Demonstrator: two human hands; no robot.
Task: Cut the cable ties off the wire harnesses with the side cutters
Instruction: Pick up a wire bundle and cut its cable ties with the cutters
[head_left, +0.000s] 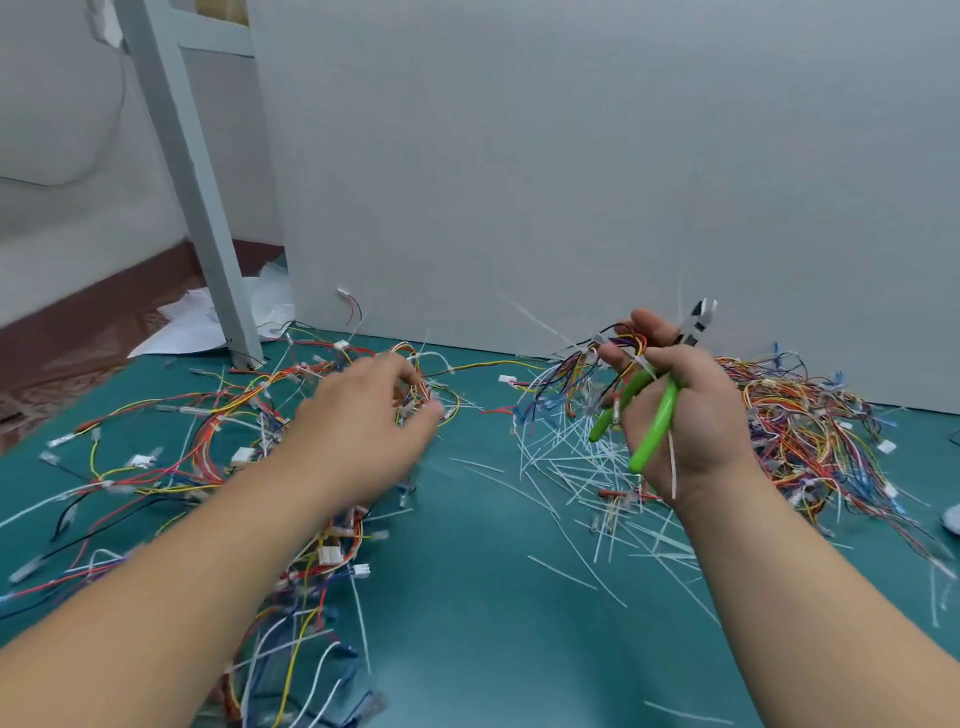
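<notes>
My right hand (691, 410) grips the green-handled side cutters (660, 410), jaws pointing up at the wall, and also holds a white cable tie and some harness wires (618, 345) against the handles. My left hand (363, 421), blurred, reaches over the left pile of coloured wire harnesses (171, 447) with its fingertips on a small wire bundle (421, 400); whether it grips it I cannot tell. Cut white cable ties (566, 467) lie scattered between the hands. A second pile of harnesses (810, 415) sits to the right.
The teal table mat (483, 597) carries everything. A grey panel (571, 156) stands right behind the piles. A grey post (208, 234) rises at the back left, with white paper (192, 322) at its foot. A white object (953, 517) shows at the right edge.
</notes>
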